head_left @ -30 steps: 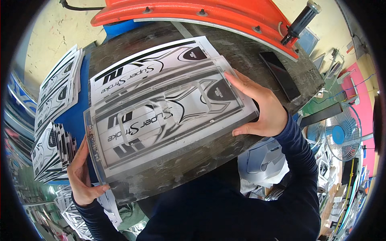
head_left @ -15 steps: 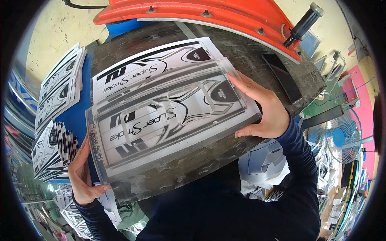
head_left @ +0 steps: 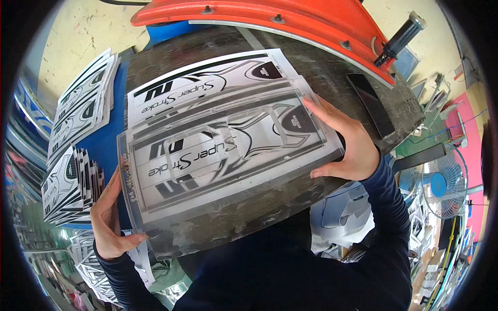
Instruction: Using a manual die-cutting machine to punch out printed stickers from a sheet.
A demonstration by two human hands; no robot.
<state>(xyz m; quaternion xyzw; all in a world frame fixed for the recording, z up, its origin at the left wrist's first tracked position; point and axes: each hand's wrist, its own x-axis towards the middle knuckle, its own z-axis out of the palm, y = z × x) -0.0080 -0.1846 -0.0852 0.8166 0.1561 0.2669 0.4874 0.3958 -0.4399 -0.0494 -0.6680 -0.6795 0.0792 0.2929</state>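
A clear, thick plastic cutting die [head_left: 193,205] with raised outline strips lies over a printed sheet [head_left: 202,78], whose black and grey pattern shows through it. The sheet's far half sticks out beyond the die. My left hand [head_left: 111,223] grips the die's left end, with the thumb at the near corner and the fingers along the edge. At the opposite end, my right hand [head_left: 353,147] spans the edge, fingers on the far corner and thumb on the near side. The undersides of both grips are hidden.
Beyond the dark, worn worktable [head_left: 218,228] curves an orange press arm [head_left: 249,13] with a black handle [head_left: 399,39]. A black phone [head_left: 371,103] lies at right. On the blue surface at left are printed sheets [head_left: 85,101] and a stack of cut pieces [head_left: 72,184]. A fan [head_left: 441,181] stands right.
The whole scene has shifted slightly rightward in view. Both hands keep their hold on the die, and its position over the sheet looks almost the same.
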